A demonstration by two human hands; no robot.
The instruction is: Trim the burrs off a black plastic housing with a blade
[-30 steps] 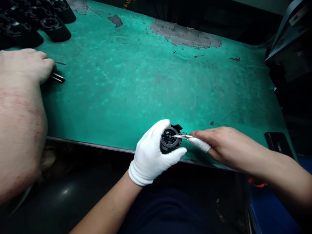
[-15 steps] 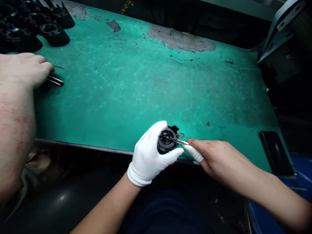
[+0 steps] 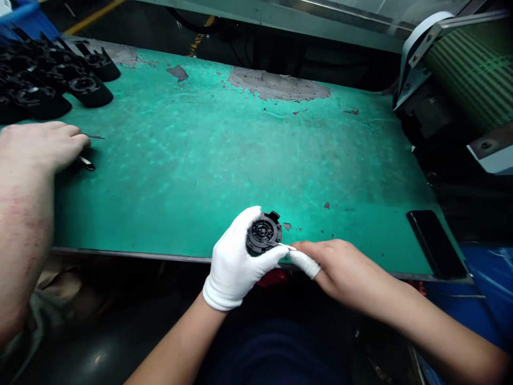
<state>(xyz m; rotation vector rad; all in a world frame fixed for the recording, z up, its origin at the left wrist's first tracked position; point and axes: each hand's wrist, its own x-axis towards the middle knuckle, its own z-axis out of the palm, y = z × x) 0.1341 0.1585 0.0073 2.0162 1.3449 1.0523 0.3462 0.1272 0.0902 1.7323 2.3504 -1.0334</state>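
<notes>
My left hand (image 3: pixel 234 262), in a white glove, is wrapped round the side of a round black plastic part (image 3: pixel 263 231) with ring-shaped ribs and a tab at its upper edge. The part's ribbed face is turned up, just over the table's near edge. My right hand (image 3: pixel 332 262), bare apart from a white cover on the thumb, pinches a slim pointed metal blade (image 3: pixel 280 245). The blade's tip lies against the lower part of the ribbed face. My left thumb reaches close to the right hand's fingertips.
Another person's hand (image 3: pixel 48 144) rests at the left, holding a thin tool (image 3: pixel 87 163). Several black housings (image 3: pixel 86 88) stand at the back left by a blue bin (image 3: pixel 30 18). A black phone (image 3: pixel 435 243) lies on the green table (image 3: pixel 200 176) at the right, below a striped green machine part (image 3: pixel 476 69).
The view has tilted up and shifted, showing more beyond the table. My blade tip has moved from the part's centre towards its lower rim. Both hands keep their hold.
</notes>
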